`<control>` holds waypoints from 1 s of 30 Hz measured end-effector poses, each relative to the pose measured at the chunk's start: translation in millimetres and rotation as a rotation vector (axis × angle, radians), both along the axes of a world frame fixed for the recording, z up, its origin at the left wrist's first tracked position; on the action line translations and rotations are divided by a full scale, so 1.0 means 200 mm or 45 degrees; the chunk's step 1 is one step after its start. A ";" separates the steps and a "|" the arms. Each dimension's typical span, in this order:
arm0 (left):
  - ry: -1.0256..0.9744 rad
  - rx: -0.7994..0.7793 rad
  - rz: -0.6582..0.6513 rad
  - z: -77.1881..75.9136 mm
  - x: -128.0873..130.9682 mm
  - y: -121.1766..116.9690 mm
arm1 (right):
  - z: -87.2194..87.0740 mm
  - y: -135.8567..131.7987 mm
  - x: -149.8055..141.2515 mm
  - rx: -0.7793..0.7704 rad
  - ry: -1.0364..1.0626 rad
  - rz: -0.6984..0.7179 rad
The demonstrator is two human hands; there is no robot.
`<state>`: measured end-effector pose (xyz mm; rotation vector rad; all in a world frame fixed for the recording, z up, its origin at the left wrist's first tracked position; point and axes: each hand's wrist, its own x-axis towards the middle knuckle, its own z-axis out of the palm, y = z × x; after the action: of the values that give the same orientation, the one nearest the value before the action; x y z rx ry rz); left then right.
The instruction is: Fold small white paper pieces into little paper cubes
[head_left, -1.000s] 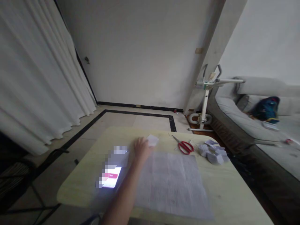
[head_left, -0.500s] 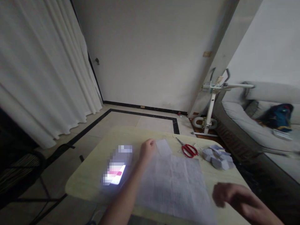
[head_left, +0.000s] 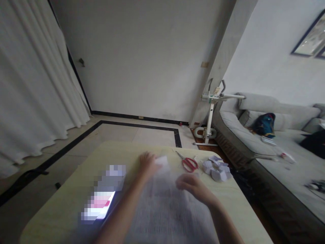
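A smooth, pale wood-grain table (head_left: 243, 206) spreads beneath both hands. Under the forearms lies a thin, creased grey paper sheet (head_left: 172, 211); left of the left hand, a glowing phone (head_left: 103, 200). Right of the right hand sits a faceted folded-paper ring (head_left: 218, 175). The left hand (head_left: 147, 164), half curled, and right hand (head_left: 189, 183), loosely bent, are blurred; I cannot tell either grip. Beyond the right hand: red-handled metal scissors (head_left: 187, 161). Smallest, a flat white paper piece (head_left: 164, 162) meets the left fingers.

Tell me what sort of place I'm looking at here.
Probably a living room in a home: there's a grey upholstered sofa on the right, a long white curtain on the left, and a white exercise machine near the sofa.
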<state>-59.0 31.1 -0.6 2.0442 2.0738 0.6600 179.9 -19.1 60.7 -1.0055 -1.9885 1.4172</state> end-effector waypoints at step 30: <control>-1.957 0.021 0.162 0.03 0.10 -0.10 | -0.22 0.19 -0.14 -0.080 0.285 -0.699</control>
<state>-38.3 11.5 5.1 0.7128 1.1511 1.5396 152.7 19.3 17.5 -1.2388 -1.3722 1.2218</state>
